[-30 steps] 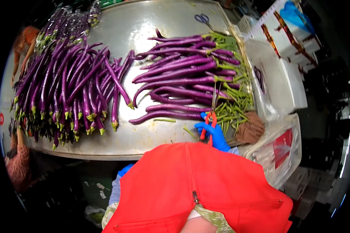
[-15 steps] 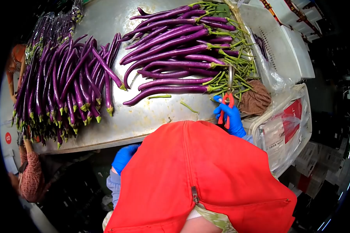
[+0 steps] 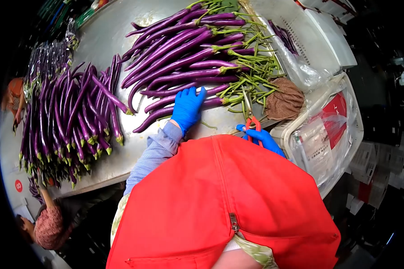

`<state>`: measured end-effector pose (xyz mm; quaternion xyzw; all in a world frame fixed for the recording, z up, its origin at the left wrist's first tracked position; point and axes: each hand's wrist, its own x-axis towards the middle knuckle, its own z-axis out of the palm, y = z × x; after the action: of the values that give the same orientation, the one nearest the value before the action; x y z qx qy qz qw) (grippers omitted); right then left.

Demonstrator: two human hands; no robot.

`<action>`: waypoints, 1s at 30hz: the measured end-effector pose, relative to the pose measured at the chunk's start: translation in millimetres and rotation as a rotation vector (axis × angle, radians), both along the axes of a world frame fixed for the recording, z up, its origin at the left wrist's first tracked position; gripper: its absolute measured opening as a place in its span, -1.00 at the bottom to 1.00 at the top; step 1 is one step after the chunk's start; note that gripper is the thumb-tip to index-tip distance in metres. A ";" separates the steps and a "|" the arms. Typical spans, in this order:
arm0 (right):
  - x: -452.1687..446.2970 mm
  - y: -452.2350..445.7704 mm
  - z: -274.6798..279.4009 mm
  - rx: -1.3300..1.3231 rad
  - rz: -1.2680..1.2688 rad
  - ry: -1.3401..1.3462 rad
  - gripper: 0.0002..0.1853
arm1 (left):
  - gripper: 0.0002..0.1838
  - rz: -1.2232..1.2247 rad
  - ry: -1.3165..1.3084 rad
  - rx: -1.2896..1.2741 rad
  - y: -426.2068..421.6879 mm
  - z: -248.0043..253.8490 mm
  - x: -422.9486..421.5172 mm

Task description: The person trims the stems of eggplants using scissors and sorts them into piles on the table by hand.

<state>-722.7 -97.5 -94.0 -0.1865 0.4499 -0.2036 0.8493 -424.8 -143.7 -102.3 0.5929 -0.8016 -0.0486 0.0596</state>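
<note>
My left hand [image 3: 187, 107], in a blue glove, lies on the nearest of the long purple eggplants [image 3: 177, 49], its fingers bent over them near the middle of their length. In my right hand [image 3: 265, 140], also gloved in blue, are red-handled scissors [image 3: 254, 124], blades pointing up toward the green stems. Cut green stems [image 3: 258, 85] lie heaped beside the stem ends of the eggplants. A brown cloth [image 3: 284, 99] sits just beyond the scissors.
A second eggplant pile [image 3: 72, 107] lies at the left of the metal table [image 3: 110, 157], with plastic-wrapped ones [image 3: 49, 62] behind it. At the right stand a white crate [image 3: 316, 45] and a plastic-lined bin [image 3: 327, 134]. Two other people are at the left edge.
My left hand has come up from below the table edge onto the near eggplants. The scissors stay in my right hand. The view has shifted, and the eggplants appear further left.
</note>
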 end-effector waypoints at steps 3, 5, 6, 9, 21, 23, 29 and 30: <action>0.0 -2.0 15.9 0.011 -0.091 0.040 -0.42 | -0.18 0.001 -0.045 0.251 -9.7 -1.9 -3.8; 0.1 -2.4 16.3 0.019 -0.140 0.067 -0.43 | -0.16 -0.013 0.008 0.337 -4.8 -10.0 0.1; -0.8 -2.6 13.4 0.016 -0.158 0.071 -0.43 | -0.16 -0.015 0.026 0.350 -1.4 -8.4 3.2; 2.1 -2.1 12.2 -0.039 -0.160 0.127 -0.44 | -0.14 0.037 -0.045 0.316 8.6 6.0 14.5; 3.5 -4.0 -4.3 -0.129 -0.146 0.142 -0.53 | -0.16 0.080 -0.121 0.019 5.3 -1.3 8.6; 4.9 -4.6 -3.3 -0.132 -0.146 0.142 -0.52 | -0.22 0.115 -0.129 0.010 0.1 -11.1 11.8; 5.7 -3.0 1.8 -0.170 -0.165 0.140 -0.52 | -0.35 0.160 0.082 0.127 23.3 -1.3 35.4; 6.0 -3.3 1.3 -0.170 -0.171 0.136 -0.52 | -0.36 0.132 0.108 0.115 29.8 -3.0 39.5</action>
<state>-716.7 -100.9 -92.7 -0.2321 0.5018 -0.2997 0.7775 -385.4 -113.9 -105.3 0.6434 -0.7523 -0.1224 0.0715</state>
